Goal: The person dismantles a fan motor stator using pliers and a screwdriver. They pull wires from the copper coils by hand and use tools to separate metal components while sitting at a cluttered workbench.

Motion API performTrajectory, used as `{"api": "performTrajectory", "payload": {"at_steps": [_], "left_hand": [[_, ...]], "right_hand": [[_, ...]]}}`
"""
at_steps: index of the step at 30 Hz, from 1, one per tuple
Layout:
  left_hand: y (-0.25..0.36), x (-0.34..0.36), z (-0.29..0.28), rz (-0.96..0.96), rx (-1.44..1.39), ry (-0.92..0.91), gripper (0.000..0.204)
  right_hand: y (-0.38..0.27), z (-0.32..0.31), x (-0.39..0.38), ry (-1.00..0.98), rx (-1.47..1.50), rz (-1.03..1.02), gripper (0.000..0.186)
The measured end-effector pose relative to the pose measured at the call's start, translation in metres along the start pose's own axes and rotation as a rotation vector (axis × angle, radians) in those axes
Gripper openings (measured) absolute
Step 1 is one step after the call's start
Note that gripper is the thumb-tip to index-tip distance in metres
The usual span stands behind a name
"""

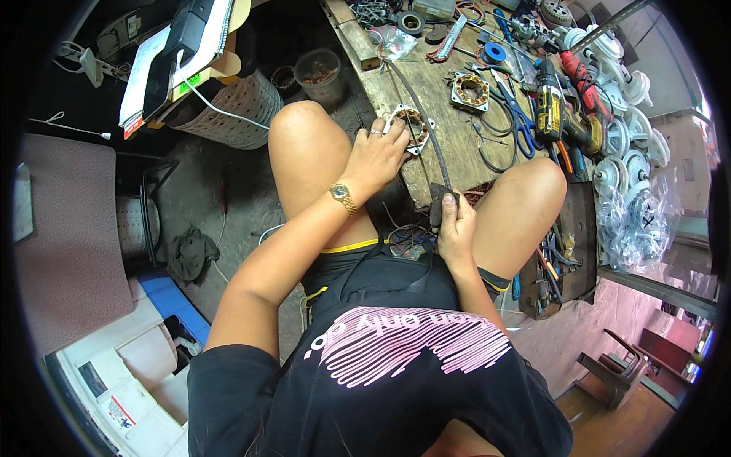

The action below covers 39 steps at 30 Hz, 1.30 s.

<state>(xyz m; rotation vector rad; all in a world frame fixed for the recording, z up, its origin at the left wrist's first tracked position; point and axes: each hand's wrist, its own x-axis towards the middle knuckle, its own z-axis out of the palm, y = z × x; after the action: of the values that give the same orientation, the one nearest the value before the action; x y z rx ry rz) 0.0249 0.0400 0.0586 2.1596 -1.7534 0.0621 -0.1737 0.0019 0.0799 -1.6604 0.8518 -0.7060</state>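
Note:
At the near edge of the wooden bench, my left hand (375, 151) is pressed on a motor stator (418, 132), a metal frame with copper windings. The fingers cover its left side, and the thumb is mostly hidden. My right hand (457, 227) is closed round the black block-like grip (440, 204) of a long dark tool. From that grip a thin dark bar (425, 107) runs away over the bench, across the stator's right side. What kind of tool it is cannot be made out. A second stator (470, 92) lies farther back on the right.
Blue-handled scissors (525, 126), a yellow-black drill (548, 103) and a blue spool (493, 53) lie on the bench (415, 72). White pulley-like wheels (618, 137) pile up at right. A tool box (567, 251) stands beside my right knee, a bucket (318, 76) beyond my left.

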Motion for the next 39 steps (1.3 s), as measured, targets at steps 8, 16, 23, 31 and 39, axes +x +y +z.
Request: {"api": "performTrajectory", "payload": {"at_steps": [8, 16, 23, 31, 39], "left_hand": [[0.005, 0.006, 0.001, -0.035, 0.046, -0.097, 0.037], [0.041, 0.009, 0.037, -0.354, -0.266, 0.367, 0.019], [0.036, 0.009, 0.049, -0.296, -0.353, 0.459, 0.013], [0.035, 0.008, 0.049, -0.311, -0.288, 0.349, 0.022], [0.032, 0.000, 0.050, -0.286, -0.290, 0.326, 0.029]], "right_hand": [[0.004, -0.022, -0.028, -0.017, -0.032, 0.086, 0.039], [-0.001, -0.031, -0.038, -0.051, 0.069, 0.094, 0.031], [0.005, -0.030, -0.040, -0.030, 0.036, 0.103, 0.030], [0.016, -0.018, -0.007, -0.026, -0.077, -0.006, 0.028], [0.008, -0.032, -0.042, -0.058, 0.073, 0.125, 0.030]]}}
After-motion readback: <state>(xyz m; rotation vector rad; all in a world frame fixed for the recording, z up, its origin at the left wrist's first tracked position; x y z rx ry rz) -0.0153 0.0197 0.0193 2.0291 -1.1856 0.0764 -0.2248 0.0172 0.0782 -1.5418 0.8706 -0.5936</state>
